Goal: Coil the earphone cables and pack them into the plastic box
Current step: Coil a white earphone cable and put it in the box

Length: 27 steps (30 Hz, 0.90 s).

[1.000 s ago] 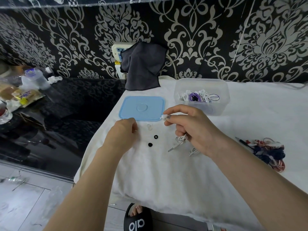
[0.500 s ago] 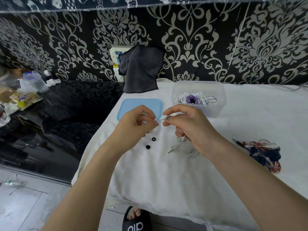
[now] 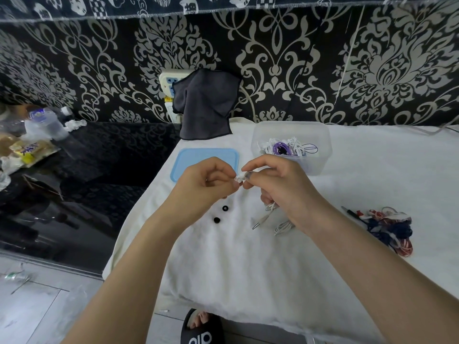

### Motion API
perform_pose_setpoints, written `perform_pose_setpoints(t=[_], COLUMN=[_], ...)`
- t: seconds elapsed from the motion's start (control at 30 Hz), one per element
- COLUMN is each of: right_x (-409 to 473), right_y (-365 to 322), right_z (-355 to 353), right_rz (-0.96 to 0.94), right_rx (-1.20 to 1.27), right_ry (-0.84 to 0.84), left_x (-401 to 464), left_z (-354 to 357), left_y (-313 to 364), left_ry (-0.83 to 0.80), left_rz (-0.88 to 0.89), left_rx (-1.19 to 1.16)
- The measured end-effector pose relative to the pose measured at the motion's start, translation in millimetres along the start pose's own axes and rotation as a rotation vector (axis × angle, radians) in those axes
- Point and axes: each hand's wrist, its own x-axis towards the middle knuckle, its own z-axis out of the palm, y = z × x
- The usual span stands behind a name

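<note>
Both hands are up over the white cloth-covered surface [image 3: 248, 269], fingertips meeting in the middle. The left hand [image 3: 206, 184] has its fingers curled and pinches a tiny white earbud piece [image 3: 239, 179] between thumb and forefinger, and the right hand [image 3: 278, 184] pinches the same little piece from the other side, so they're basically touching at that point. Too small to tell exactly what part of the bud each one has.

The thin white earphone cable [image 3: 282, 225] hangs down out of the right hand's palm and trails onto the cloth, with its metal jack plug [image 3: 258, 224] lying just below the hand. Two small black rubber ear tips [image 3: 221, 214] sit on the cloth under the left hand, close to each other but not touching.

Behind the hands, the clear plastic box [image 3: 320, 150] stands open, holding a bunch of coiled white and purple earphones [image 3: 285, 148]. Its light blue rectangular lid [image 3: 196, 157] lies flat just left of it, partly hidden by the left hand. Off to the right, well apart from everything, there's a tangled heap of red, white and navy cables [image 3: 390, 227]. A dark grey cloth [image 3: 206, 105] hangs on the patterned wall behind the lid.
</note>
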Motion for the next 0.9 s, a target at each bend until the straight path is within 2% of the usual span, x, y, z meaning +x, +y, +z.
perform_pose_setpoints(t=[0.37, 0.6, 0.9], right_x=[-1.0, -1.1, 1.6], right_y=[0.6, 1.1, -1.4], right_z=[-1.9, -3.1, -8.6], right_rz=[0.002, 0.014, 0.157], right_rx=[0.008, 0.014, 0.261], right_ry=[0.000, 0.015, -0.096], left_x=[-0.6, -2.1, -1.2], left_z=[-0.3, -0.5, -0.1], left_y=[2.7, 3.5, 3.1], left_ry=[0.015, 0.007, 0.007], left_rz=[0.010, 0.083, 0.108], left_rx=[0.006, 0.070, 0.031])
